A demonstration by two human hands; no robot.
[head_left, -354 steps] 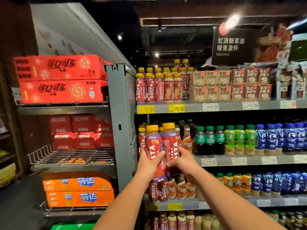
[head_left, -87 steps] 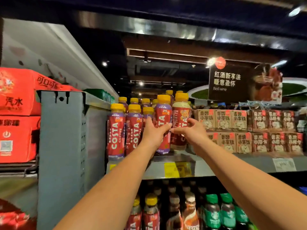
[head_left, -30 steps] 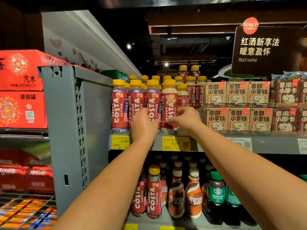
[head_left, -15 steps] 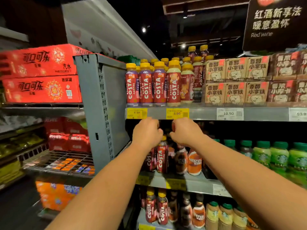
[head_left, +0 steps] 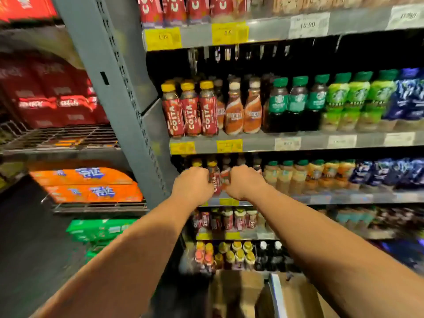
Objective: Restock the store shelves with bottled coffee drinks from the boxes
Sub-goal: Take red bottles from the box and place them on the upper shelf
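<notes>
The left hand (head_left: 192,184) and right hand (head_left: 243,182) are curled into fists and hold nothing. A Costa coffee bottle (head_left: 214,180) stands on the shelf (head_left: 332,198) between them. A cardboard box (head_left: 236,292) sits at 6 o'clock.

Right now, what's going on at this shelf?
A person faces the drinks shelves with both arms stretched out. The left hand and right hand are curled side by side in front of a lower row, with a Costa bottle showing between them. The picture is blurred and only the hands' backs show, so whether either hand grips anything cannot be told. A cardboard box sits below.
</notes>
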